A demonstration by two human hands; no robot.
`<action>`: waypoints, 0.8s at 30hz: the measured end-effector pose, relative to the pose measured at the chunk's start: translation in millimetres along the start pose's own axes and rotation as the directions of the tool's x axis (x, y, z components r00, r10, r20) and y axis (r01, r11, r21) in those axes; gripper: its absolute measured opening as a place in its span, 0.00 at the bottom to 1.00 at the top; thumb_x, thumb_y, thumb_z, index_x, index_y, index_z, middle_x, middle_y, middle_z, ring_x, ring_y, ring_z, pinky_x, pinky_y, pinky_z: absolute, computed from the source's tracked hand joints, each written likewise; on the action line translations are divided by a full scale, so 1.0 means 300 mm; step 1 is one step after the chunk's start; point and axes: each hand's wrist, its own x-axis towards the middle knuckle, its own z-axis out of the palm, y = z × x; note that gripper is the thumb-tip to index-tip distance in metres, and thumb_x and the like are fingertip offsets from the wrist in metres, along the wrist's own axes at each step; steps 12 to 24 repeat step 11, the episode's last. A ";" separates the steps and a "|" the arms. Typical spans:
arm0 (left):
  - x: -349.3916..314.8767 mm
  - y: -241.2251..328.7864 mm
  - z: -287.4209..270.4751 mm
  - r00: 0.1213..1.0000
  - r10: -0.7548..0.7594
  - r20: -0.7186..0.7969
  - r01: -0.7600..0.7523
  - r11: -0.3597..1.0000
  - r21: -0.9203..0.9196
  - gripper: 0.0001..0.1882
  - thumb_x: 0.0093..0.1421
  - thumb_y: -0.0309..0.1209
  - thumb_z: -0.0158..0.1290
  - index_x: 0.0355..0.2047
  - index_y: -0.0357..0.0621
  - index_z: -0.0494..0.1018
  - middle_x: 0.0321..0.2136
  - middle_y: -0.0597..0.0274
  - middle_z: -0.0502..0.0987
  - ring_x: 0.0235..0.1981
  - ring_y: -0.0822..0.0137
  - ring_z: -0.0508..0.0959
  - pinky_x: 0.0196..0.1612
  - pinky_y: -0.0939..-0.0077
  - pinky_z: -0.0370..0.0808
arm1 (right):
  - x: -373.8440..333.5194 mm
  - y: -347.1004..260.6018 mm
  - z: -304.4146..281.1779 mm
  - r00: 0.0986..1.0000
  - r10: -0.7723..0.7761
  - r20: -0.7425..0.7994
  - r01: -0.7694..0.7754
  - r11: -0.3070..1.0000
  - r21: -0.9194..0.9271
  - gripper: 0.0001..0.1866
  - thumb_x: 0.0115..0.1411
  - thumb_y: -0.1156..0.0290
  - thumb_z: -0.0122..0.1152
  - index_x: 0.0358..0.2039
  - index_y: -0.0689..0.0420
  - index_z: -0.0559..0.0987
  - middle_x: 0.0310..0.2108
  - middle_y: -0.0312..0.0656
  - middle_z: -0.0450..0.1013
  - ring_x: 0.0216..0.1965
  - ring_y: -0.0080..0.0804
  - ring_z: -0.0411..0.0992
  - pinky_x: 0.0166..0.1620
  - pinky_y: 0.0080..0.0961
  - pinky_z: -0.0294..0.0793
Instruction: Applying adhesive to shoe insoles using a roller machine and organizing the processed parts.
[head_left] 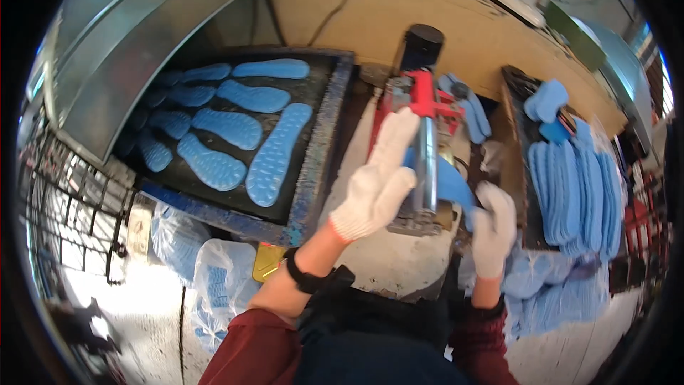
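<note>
Both my hands wear white knit gloves. My left hand (pixel 377 178) is raised with fingers stretched out, resting against the left side of a small machine with a red frame (pixel 425 100) and a shiny metal roller (pixel 427 164). My right hand (pixel 493 228) grips the near end of a blue insole (pixel 451 184) that passes under the roller. Whether my left hand touches the insole is hidden behind the glove.
A dark conveyor belt (pixel 317 135) on the left carries several blue insoles (pixel 274 157) toward a metal hood (pixel 135 50). A stack of blue insoles (pixel 577 199) lies on the right. Plastic bags of insoles (pixel 217 289) sit below the belt. A wire rack (pixel 71 207) stands far left.
</note>
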 end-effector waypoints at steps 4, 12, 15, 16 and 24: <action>-0.088 -0.153 0.029 0.994 -0.106 0.023 0.107 0.993 -0.057 0.31 0.71 0.39 0.40 0.69 0.36 0.50 0.66 0.43 0.55 0.67 0.48 0.57 0.67 0.65 0.53 | -0.168 0.043 0.019 0.830 0.523 -0.195 -0.398 0.799 0.452 0.12 0.69 0.73 0.43 0.34 0.64 0.75 0.29 0.35 0.70 0.28 0.20 0.64 0.32 0.17 0.64; -0.270 -0.236 0.022 0.847 -0.512 0.142 0.503 0.685 -0.527 0.42 0.69 0.62 0.25 0.69 0.40 0.49 0.62 0.51 0.61 0.64 0.61 0.62 0.67 0.64 0.56 | -0.606 0.438 0.162 0.864 0.450 0.227 -0.497 0.832 0.246 0.14 0.68 0.66 0.47 0.42 0.61 0.77 0.34 0.40 0.75 0.38 0.27 0.72 0.45 0.22 0.69; -0.270 -0.236 0.022 0.847 -0.512 0.142 0.503 0.685 -0.527 0.42 0.69 0.62 0.25 0.69 0.40 0.49 0.62 0.51 0.61 0.64 0.61 0.62 0.67 0.64 0.56 | -0.606 0.438 0.162 0.864 0.450 0.227 -0.497 0.832 0.246 0.14 0.68 0.66 0.47 0.42 0.61 0.77 0.34 0.40 0.75 0.38 0.27 0.72 0.45 0.22 0.69; -0.270 -0.236 0.022 0.847 -0.512 0.142 0.503 0.685 -0.527 0.42 0.69 0.62 0.25 0.69 0.40 0.49 0.62 0.51 0.61 0.64 0.61 0.62 0.67 0.64 0.56 | -0.606 0.438 0.162 0.864 0.450 0.227 -0.497 0.832 0.246 0.14 0.68 0.66 0.47 0.42 0.61 0.77 0.34 0.40 0.75 0.38 0.27 0.72 0.45 0.22 0.69; -0.270 -0.236 0.022 0.847 -0.512 0.142 0.503 0.685 -0.527 0.42 0.69 0.62 0.25 0.69 0.40 0.49 0.62 0.51 0.61 0.64 0.61 0.62 0.67 0.64 0.56 | -0.606 0.438 0.162 0.864 0.450 0.227 -0.497 0.832 0.246 0.14 0.68 0.66 0.47 0.42 0.61 0.77 0.34 0.40 0.75 0.38 0.27 0.72 0.45 0.22 0.69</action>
